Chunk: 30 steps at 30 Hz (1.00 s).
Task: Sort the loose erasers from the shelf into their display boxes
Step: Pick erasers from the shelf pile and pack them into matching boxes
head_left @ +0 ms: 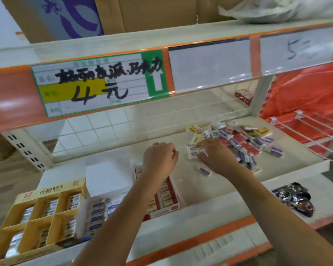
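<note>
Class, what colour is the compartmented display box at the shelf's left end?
Yellow, in the head view: the display box.

Display boxes (46, 214) on shelf (210, 187) at left, loose erasers (238, 139) heaped right.

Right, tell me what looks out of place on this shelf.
The erasers lie in a loose, jumbled heap at the shelf's right, outside the boxes standing at its left. One eraser lies apart from the heap, by the right hand.
</note>
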Tool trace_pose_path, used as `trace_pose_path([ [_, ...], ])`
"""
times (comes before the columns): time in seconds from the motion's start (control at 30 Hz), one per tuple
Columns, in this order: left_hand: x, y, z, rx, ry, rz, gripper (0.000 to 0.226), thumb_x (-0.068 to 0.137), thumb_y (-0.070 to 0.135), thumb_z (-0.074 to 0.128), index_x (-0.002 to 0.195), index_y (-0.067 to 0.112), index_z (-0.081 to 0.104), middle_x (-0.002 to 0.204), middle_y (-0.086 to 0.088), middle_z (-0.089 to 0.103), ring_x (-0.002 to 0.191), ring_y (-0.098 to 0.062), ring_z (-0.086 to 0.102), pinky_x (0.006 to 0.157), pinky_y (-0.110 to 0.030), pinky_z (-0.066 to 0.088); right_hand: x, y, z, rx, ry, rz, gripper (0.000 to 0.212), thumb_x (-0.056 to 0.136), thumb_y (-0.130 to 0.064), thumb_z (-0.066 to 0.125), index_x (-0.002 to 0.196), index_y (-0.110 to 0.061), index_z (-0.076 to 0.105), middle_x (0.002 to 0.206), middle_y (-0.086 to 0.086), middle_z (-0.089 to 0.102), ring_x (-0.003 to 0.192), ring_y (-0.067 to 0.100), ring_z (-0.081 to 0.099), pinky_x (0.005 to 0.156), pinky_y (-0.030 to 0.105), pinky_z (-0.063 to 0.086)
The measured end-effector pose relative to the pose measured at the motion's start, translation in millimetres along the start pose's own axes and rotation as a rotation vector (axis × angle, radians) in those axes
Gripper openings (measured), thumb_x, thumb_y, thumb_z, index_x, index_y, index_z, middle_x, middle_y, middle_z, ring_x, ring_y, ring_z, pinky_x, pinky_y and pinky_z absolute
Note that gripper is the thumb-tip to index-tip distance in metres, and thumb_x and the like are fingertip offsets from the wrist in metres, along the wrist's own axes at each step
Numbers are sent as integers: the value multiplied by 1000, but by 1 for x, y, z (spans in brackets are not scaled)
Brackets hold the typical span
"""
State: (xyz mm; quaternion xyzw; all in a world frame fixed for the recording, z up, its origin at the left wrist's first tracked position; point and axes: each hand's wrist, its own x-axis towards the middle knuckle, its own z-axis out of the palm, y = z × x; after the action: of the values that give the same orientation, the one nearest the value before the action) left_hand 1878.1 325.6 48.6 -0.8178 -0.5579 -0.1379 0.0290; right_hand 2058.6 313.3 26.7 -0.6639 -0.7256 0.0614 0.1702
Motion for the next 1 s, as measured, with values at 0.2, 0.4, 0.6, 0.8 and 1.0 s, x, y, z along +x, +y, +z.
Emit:
trace_pose_path([
  [0.2,36,61,27,38,-59,135,31,96,36,44,109,14,61,102,-7,65,96,-26,58,75,-32,43,-24,62,-22,-59,27,153,43,88,-21,59,129,-12,51,131,8,53,122,26,47,99,35,40],
  [0.4,58,110,51,-58,-92,180,26,94,28,45,103,11,62,100,-11,65,94,-28,59,68,-31,41,-44,119,-33,-38,108,284,28,87,-13,58,113,-4,63,119,14,61,112,31,55,92,35,42],
  [0.6,78,134,76,-73,-49,198,18,93,27,48,92,12,59,89,-5,63,80,-20,56,63,-28,35,-48,153,-38,-81,30,321,33,89,-14,57,122,-13,59,126,7,58,116,24,50,97,32,40],
  [0.8,96,140,96,-30,-62,137,21,95,32,46,100,15,57,100,-3,62,95,-20,55,85,-34,45,-36,167,-31,-119,-49,226,28,91,-13,53,118,-14,60,121,3,57,113,20,49,96,30,43],
  [1.0,108,143,112,38,-109,83,38,92,41,51,119,15,51,120,-4,58,114,-24,49,97,-40,40,-28,178,-27,-205,-96,92,37,91,-21,51,128,-16,50,133,1,48,125,21,39,105,34,37],
])
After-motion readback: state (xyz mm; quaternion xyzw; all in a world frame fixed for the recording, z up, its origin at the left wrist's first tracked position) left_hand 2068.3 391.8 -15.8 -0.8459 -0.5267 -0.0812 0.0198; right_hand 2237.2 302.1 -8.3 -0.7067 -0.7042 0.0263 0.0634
